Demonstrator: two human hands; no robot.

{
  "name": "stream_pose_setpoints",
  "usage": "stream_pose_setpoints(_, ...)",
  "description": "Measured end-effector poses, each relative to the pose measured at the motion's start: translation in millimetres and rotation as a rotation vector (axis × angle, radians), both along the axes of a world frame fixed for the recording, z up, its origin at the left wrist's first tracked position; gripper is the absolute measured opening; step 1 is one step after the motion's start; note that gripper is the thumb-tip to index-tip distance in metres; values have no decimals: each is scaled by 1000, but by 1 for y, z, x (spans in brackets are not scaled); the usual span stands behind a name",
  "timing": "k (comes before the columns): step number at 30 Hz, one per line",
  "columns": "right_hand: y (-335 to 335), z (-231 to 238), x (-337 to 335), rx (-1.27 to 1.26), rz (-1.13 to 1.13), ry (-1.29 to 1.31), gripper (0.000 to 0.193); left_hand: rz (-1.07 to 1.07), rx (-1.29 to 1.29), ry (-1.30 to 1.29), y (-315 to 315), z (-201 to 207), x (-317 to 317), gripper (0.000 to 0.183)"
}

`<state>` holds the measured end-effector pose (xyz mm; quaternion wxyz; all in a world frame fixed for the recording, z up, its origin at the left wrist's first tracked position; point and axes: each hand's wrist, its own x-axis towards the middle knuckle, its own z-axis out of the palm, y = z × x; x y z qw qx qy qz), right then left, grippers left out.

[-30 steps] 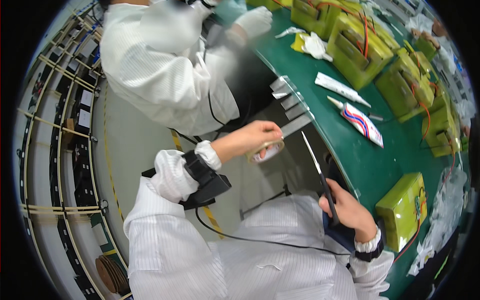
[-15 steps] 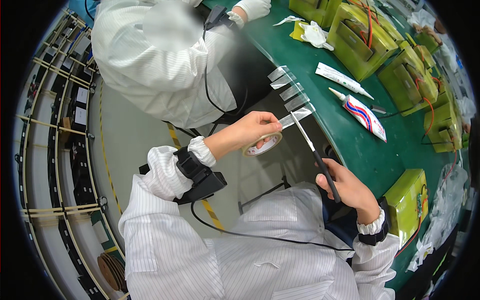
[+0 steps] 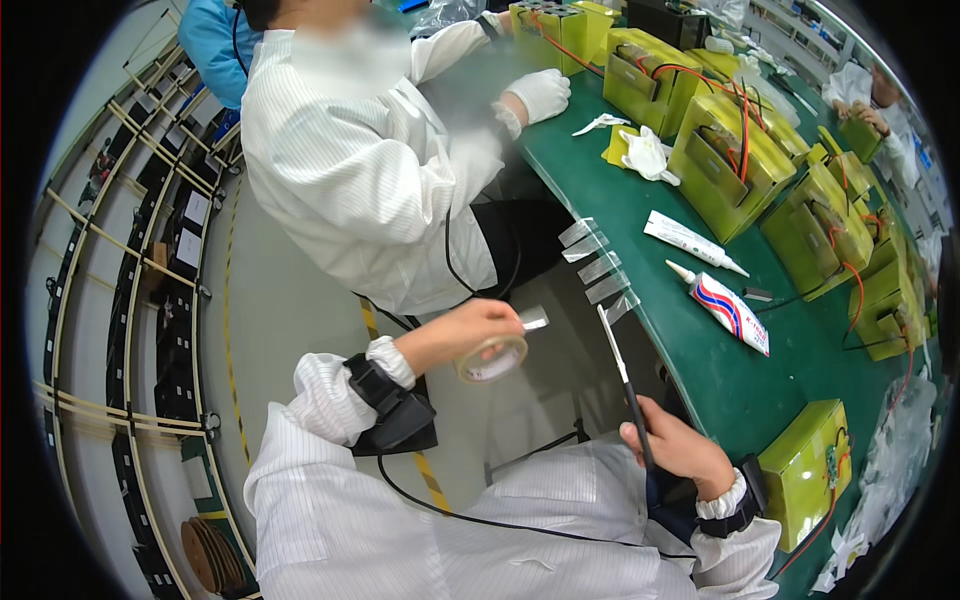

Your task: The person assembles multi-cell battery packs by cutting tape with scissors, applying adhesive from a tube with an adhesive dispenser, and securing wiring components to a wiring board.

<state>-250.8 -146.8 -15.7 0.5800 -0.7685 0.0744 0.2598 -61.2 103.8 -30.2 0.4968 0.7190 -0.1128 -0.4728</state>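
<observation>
My left hand (image 3: pixel 458 337) is closed on a roll of tape (image 3: pixel 492 362), held off the table edge over the floor. A short loose end of tape sticks out past the fingers. In my right hand (image 3: pixel 677 447) is a black-handled knife (image 3: pixel 630 395) with a long, narrow pale blade, pointing up and away from me. Its tip is near the last of several clear tape strips (image 3: pixel 602 265), which hang in a row from the near edge of the green table (image 3: pixel 680 310).
Two glue tubes, a plain white one (image 3: pixel 690 240) and a striped one (image 3: pixel 728 312), lie on the table. Several yellow-green battery packs (image 3: pixel 730 165) with wires stand behind; another pack (image 3: pixel 803 475) sits nearer. A co-worker (image 3: pixel 350 170) is at far left; shelving (image 3: pixel 130 300) runs along the left.
The tape roll has come away from the strips, moving left and toward me with my left hand; its end is now free. A strip stays on the table edge. The view has shifted.
</observation>
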Motion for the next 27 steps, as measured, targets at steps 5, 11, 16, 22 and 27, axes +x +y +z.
stream_pose_setpoints(5,24,-26,-13,26,424,42,80,218,-92,-228,-14,22,54,26)
stream_pose_setpoints(11,40,-15,-31,289,319,127,82,169,-101,-339,-50,26,110,30)
stream_pose_setpoints(16,36,-15,-39,279,304,132,79,119,-118,-267,-65,20,111,34)
stream_pose_setpoints(22,35,-16,-41,258,288,140,78,82,-93,-268,-82,14,105,35)
stream_pose_setpoints(27,36,-12,-38,265,280,148,78,72,-37,-299,-84,9,105,39)
